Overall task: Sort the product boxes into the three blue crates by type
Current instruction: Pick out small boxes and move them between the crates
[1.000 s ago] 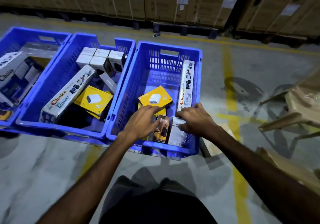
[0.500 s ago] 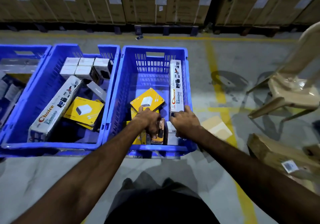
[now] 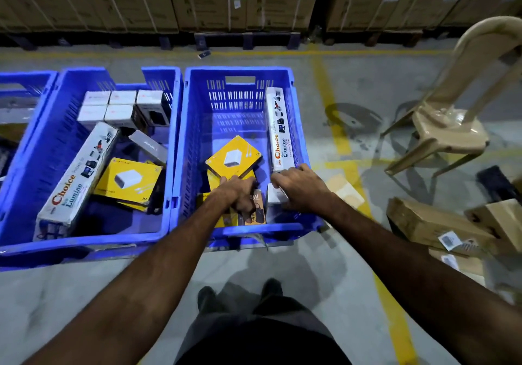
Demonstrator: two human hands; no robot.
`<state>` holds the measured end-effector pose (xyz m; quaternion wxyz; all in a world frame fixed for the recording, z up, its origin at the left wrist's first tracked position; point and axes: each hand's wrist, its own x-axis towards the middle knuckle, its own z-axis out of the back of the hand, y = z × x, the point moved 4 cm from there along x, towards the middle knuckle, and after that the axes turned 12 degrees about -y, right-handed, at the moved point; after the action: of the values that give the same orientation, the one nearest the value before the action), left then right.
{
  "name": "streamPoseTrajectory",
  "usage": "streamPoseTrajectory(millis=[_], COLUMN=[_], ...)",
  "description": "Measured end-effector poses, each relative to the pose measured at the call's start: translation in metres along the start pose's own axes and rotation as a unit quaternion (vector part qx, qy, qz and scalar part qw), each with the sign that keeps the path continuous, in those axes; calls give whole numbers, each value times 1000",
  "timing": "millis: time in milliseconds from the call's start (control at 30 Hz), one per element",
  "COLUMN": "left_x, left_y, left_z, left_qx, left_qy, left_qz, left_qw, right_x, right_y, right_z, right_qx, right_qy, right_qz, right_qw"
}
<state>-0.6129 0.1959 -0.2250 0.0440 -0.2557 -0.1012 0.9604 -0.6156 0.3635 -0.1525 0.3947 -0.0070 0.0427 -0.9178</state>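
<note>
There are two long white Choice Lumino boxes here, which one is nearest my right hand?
The long Choice Lumino box along the right wall of the right crate; your right hand touches its near end. The other Lumino box lies diagonally in the middle crate.

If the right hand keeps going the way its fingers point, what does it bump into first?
The right hand points away and a bit leftward, so it would likely meet the long white Choice Lumino box lying along the right-hand crate wall. Its fingertips look almost at that box's near end already.

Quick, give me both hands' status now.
Left hand: grips the dark charger box.
Right hand: on the small white box; grip cannot be told.
</note>
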Motion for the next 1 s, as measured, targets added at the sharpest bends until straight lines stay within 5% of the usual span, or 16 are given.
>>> streamPoseTrajectory(millis=[267, 567, 667, 833, 1000], left_x=[15, 13, 16, 18, 10], left_y=[-3, -6, -13, -29, -30], left_z=[2, 7, 10, 1, 9], left_qx=[-50, -198, -208, -31, -156], left_qy=[48, 63, 33, 8, -104], left_qz=[11, 6, -26, 8, 100], left_qw=[998, 978, 977, 999, 977], right_x=[-26, -53, -55, -54, -48], right_y=[-6, -23, -26, -26, -27], right_z=[27, 23, 19, 20, 28], right_qx=[191, 410, 421, 439, 465], right_qy=[-133, -281, -308, -319, -326], right_qz=[-116, -319, -381, -448, -464], right_qw=[966, 807, 763, 710, 680])
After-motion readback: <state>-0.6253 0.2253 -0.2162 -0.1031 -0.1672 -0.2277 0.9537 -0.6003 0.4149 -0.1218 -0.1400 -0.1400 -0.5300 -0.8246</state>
